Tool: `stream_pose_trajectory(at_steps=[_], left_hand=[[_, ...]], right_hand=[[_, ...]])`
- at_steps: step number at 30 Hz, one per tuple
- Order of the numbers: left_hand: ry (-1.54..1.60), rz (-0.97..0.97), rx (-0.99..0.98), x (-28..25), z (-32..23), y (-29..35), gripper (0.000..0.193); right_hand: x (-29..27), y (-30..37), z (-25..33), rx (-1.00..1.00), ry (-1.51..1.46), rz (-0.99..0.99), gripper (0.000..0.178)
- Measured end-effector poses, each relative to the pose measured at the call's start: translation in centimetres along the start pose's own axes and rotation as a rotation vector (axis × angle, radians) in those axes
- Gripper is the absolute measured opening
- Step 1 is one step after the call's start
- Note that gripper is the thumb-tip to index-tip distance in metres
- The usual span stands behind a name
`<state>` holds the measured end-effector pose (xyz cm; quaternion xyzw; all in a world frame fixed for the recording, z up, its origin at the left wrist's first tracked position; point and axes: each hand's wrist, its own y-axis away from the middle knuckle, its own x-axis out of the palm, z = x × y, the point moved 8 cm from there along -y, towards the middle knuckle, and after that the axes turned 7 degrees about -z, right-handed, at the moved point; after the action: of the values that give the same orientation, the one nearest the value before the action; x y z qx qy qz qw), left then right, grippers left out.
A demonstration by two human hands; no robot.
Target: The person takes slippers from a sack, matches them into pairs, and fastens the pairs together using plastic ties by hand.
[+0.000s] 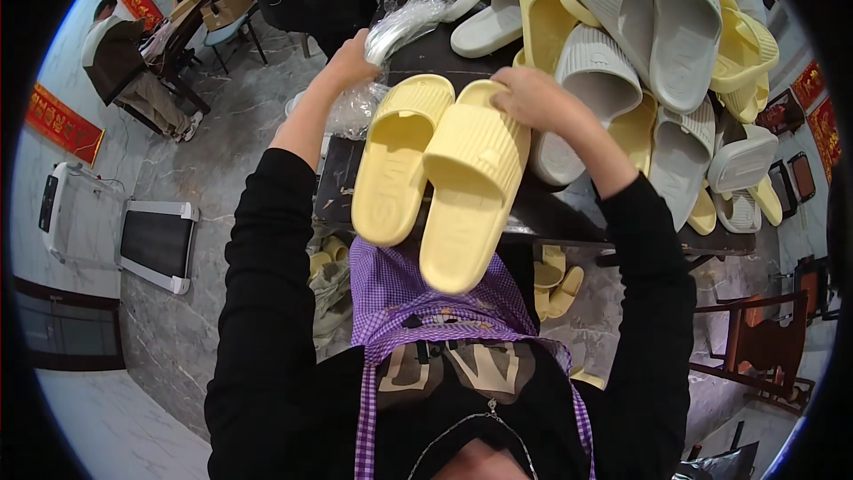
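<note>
Yellow slipper (471, 204), gripped by right hand (538, 100), left hand (351, 62) at clear plastic (409, 22)

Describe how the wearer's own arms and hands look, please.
Both arms wear plain-looking black sleeves, wrinkled into folds and ending partway down the forearms. The left hand and right hand are bare, without gloves, and no watch shows on either wrist.

Workshop with heaped slippers (682, 44)

Dark table (338, 176) — piled slippers (686, 31), clear plastic (358, 116)
</note>
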<state>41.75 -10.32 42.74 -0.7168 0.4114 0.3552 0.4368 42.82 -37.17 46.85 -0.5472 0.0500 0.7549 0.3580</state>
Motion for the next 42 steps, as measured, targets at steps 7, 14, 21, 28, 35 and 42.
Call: stream_pose_trajectory(at_steps=[7,14,21,28,35,42], left_hand=[[0.07,-0.116,0.035,0.3,1.4,-0.7,0.066],[0.207,-0.15,0.028,-0.1,0.8,0.1,0.063],[0.266,-0.042,-0.142,-0.2,0.9,1.1,0.073],[0.188,-0.123,-0.137,0.8,1.6,0.5,0.066],[0.14,-0.071,-0.16,1.3,2.2,1.2,0.063],[0.078,-0.015,-0.129,1.4,1.0,0.8,0.055]], right_hand=[[3.2,-6.0,-5.2,0.104,0.374,0.216,0.023],[2.5,-13.8,-4.8,-0.045,0.278,-0.106,0.02],[4.9,-20.7,-5.1,-0.12,0.238,-0.308,0.019],[5.8,-23.0,-6.6,-0.053,0.24,-0.182,0.019],[-3.5,-20.9,-6.1,0.252,-0.259,-0.288,0.016],[-20.1,-14.6,-5.9,0.287,-0.86,-0.818,0.013]])
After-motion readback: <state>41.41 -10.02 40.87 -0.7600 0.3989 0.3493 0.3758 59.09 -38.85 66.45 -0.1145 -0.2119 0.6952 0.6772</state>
